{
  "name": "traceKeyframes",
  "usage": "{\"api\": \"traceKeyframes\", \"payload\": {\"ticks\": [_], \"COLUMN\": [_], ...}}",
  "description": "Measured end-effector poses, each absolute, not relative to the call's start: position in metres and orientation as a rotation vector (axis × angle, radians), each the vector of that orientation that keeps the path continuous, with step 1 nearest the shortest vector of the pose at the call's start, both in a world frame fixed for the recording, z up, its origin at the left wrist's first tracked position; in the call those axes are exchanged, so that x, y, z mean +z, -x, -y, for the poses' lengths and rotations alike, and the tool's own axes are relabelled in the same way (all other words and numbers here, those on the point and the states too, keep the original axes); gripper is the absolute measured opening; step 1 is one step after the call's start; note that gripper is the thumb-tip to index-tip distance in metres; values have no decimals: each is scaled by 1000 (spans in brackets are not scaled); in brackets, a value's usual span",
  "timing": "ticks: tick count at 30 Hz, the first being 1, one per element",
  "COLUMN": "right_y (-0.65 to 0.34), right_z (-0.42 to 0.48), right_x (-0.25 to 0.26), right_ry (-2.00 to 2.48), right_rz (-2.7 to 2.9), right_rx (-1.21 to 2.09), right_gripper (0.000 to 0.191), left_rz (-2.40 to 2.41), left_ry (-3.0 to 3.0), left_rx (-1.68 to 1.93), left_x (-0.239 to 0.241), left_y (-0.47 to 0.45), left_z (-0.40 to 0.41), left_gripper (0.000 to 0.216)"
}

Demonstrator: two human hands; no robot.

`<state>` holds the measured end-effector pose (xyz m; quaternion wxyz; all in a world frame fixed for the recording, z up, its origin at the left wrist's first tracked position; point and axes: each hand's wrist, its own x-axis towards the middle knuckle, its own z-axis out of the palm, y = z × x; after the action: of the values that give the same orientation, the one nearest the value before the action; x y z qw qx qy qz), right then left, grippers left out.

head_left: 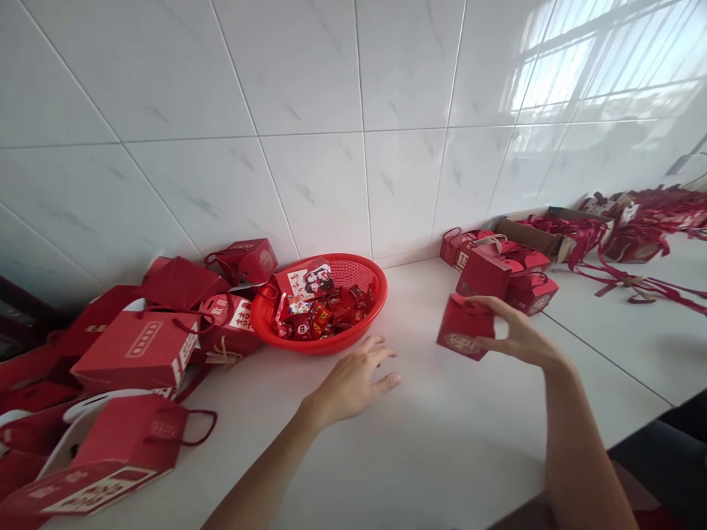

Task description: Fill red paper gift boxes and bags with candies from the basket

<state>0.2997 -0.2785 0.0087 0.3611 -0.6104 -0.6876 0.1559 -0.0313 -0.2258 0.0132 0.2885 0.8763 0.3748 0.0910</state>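
Between the thumb and fingers of my right hand (516,335) is a small red gift box (465,327) with a pale round print, tilted and held near the group of similar boxes. My left hand (356,379) has its fingers spread and holds nothing. It is just in front of a red plastic basket (317,346), above the white tabletop (409,442). Inside the basket lie wrapped candies (323,318) and a flat card or packet (305,281) with a printed picture.
Larger red gift boxes (135,350) with cord handles pile up at the left. Several small red boxes (489,269) stand at the right against the tiled wall (309,177). Beyond them are a cardboard box (533,234) and dark red ribbons (630,280).
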Motion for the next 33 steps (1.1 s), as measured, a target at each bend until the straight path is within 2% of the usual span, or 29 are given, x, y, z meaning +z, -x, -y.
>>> {"api": "traceKeyframes", "payload": {"ticks": [8,14,17,20,24,29,31,33], "right_y": [-403,-445,-439,-418,-393,-388,-394,-405], "right_z": [334,344,336,328,326,329,327,323], "right_x": [-14,-18,-8,-1,-12,-42,-48,-51], "right_ry": [1935,2099,2210,2261,2047,2019,2055,2073], "right_rz": [1466,1312,1068,833,611,730,750,750], "right_rx": [323,-39,-164,-124,-12,35,27,13], "right_gripper": [52,51,60,67,73,114,120,118], "left_rz": [-946,-967,-975,-1016,-1116,-1189,-1225,-1272], "left_ry": [-2331,-2342,-2359,-2346,-2311,-2302,-2307,-2308], "left_rx": [170,148,158,178,192,243,265,290], "left_x": [13,13,13,14,15,19,20,20], "left_y": [32,37,43,52,69,98,110,122], "left_z": [222,221,221,221,223,229,231,234], "left_gripper": [38,36,36,38,41,40,39,39]}}
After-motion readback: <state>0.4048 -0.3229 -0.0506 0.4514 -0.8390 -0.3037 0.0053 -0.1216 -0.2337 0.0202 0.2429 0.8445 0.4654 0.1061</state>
